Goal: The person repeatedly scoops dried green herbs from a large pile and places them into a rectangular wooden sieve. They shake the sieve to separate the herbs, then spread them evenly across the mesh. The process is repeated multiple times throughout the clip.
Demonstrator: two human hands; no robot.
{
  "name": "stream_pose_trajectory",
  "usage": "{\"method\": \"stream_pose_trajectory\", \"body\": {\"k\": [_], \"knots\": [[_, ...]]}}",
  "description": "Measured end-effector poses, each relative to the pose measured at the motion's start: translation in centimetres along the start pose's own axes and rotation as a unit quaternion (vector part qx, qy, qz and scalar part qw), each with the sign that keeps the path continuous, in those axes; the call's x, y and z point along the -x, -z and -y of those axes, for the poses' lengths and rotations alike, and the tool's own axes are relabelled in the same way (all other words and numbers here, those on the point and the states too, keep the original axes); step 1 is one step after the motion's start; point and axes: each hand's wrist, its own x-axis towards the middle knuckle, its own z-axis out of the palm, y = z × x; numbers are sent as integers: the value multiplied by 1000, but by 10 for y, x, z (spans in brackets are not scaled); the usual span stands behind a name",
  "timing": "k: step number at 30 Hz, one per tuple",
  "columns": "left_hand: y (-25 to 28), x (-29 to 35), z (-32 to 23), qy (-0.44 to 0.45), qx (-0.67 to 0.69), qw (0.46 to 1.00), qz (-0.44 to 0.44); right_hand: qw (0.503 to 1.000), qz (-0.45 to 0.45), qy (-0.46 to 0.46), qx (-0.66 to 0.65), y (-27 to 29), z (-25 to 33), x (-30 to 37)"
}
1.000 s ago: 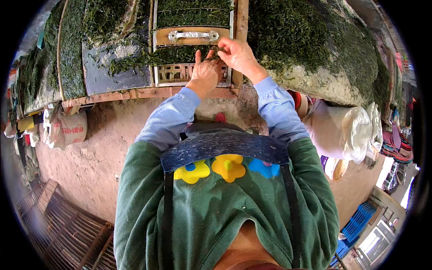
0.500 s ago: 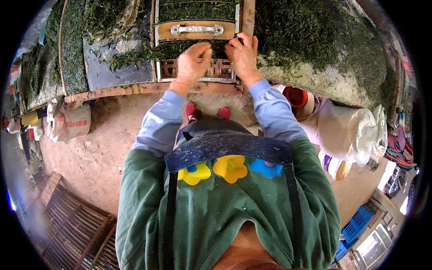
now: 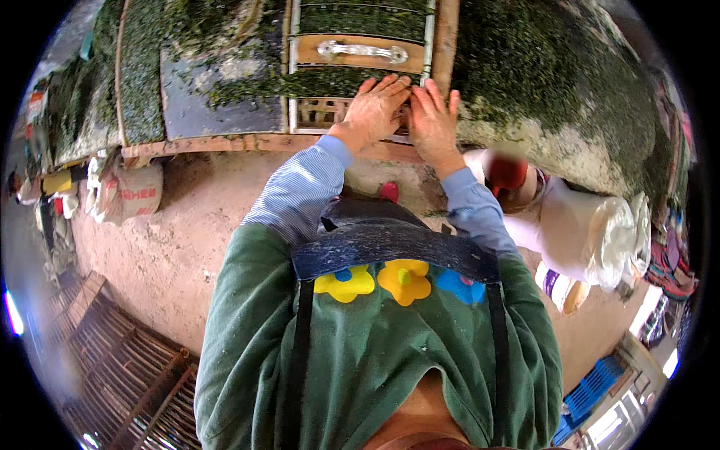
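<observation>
Dark-green stringy seaweed (image 3: 322, 81) lay across the pale-railed lattice frame (image 3: 293, 112); left hand (image 3: 377, 109) and right hand (image 3: 433, 120) had grips straightened, nothing visibly held; uneven pressing could tear its edge.

Fisheye frame: black corners, straight edges bowing toward the rim. Soft, moderate light; floor (image 3: 187, 247) reads fairly bright, seaweed (image 3: 517, 60) dark. Blown-out glare at far-left and lower-right rims. Glint on pull handle (image 3: 364, 52). Haze over slatted rack (image 3: 131, 367), lower left. Red bucket (image 3: 506, 171) blurred; hands (image 3: 373, 112) fairly crisp.
</observation>
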Motion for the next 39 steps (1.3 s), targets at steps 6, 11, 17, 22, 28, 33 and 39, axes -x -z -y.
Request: {"method": "stream_pose_trajectory", "body": {"k": [6,11,17,22,28,33,39], "knots": [[11,39,32,112,-87,989,-38,995,83,41,-37,5,19,-14],[13,46,37,83,-107,991,-7,982,160,-43,-91,7,47,-31],[77,61,88,148,142,954,-217,994,103,-16,-26,-22,58,-22],[123,87,195,423,38,862,-278,987,153,-38,19,-22,74,-29],[101,45,159,288,-91,913,-275,985,154,-60,49,-10,92,-41],[84,62,192,150,44,963,-218,990,115,-69,40,-12,93,-41],[111,69,126,139,175,944,-244,988,117,-78,62,-19,93,-35]]}}
